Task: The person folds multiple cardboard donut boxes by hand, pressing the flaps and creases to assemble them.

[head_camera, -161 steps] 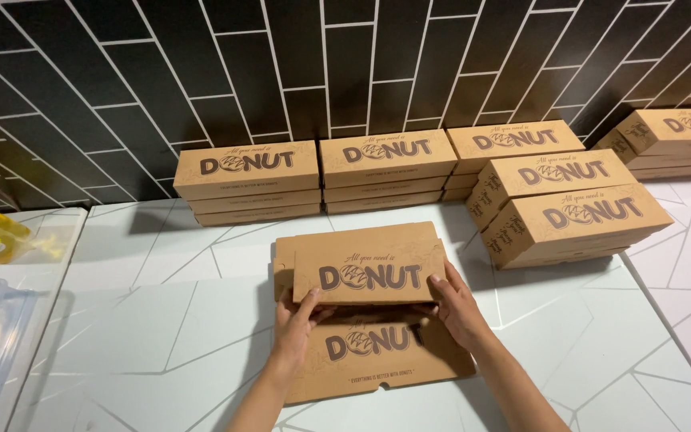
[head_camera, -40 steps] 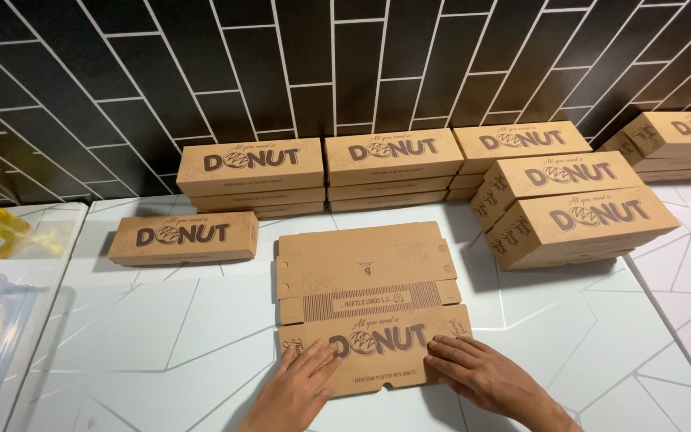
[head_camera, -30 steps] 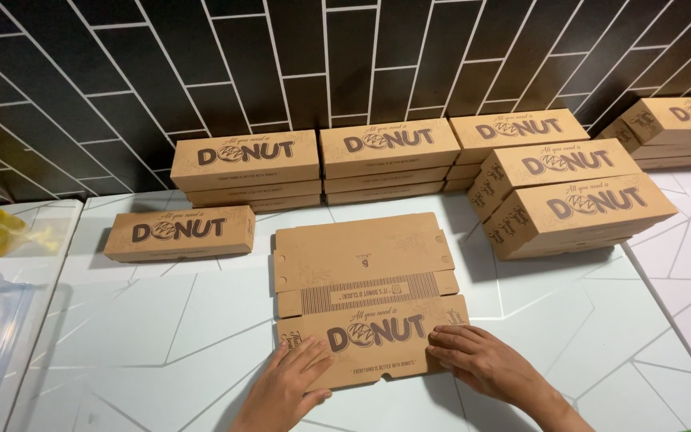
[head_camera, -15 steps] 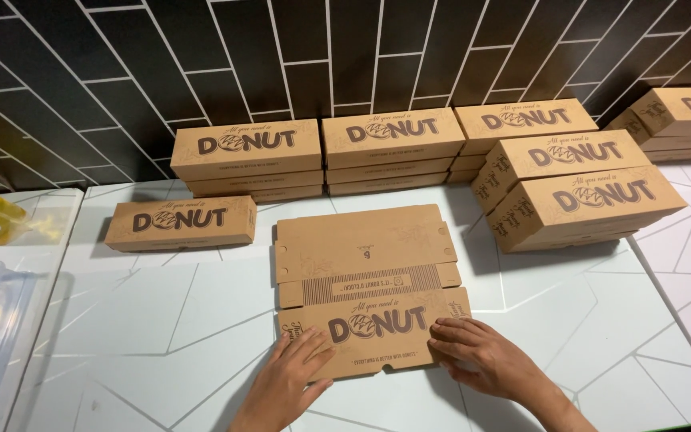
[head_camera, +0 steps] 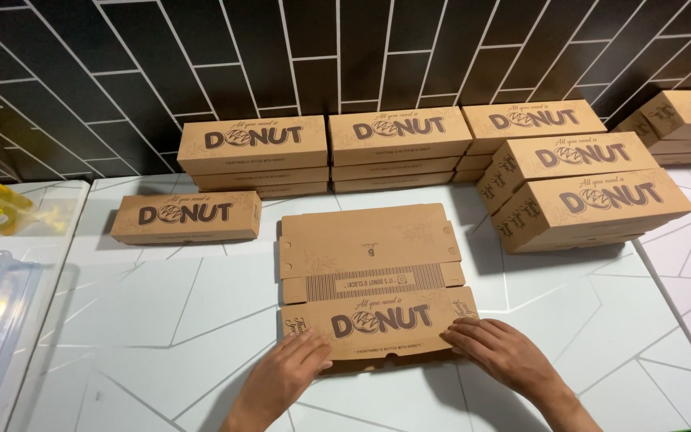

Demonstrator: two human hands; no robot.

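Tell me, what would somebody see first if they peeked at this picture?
First, the flat, unfolded cardboard box lying in the middle of the white counter, with the left hand and right hand pressing on its near edge. Next, the stacks of closed brown boxes lined up along the black tiled wall, and one single closed box sitting alone on the left.

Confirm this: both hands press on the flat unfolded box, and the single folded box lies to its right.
Not quite. Both hands, left hand and right hand, do press on the flat box, but the head view shows the single folded box on its left, not its right.
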